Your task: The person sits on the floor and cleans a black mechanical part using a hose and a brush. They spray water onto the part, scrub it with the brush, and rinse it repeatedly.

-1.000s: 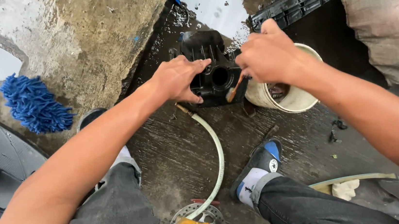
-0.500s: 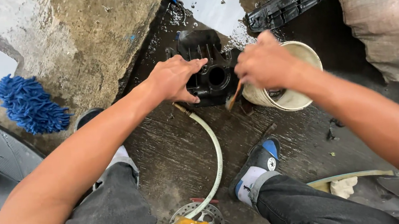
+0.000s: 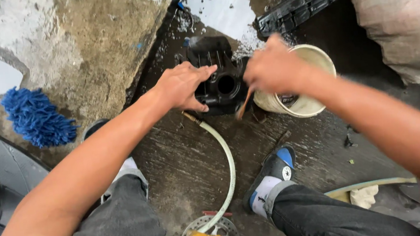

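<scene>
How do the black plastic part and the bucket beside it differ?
The black plastic part is dark, ribbed and angular with a round hole; the cream bucket is pale, smooth and round. The left hand grips the part; the right hand hovers over the bucket's rim. Both sit on wet ground.

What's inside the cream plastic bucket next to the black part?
The cream plastic bucket shows a pale inner wall and something dark low inside. The right hand covers its near-left rim, so the rest is hidden.
</scene>
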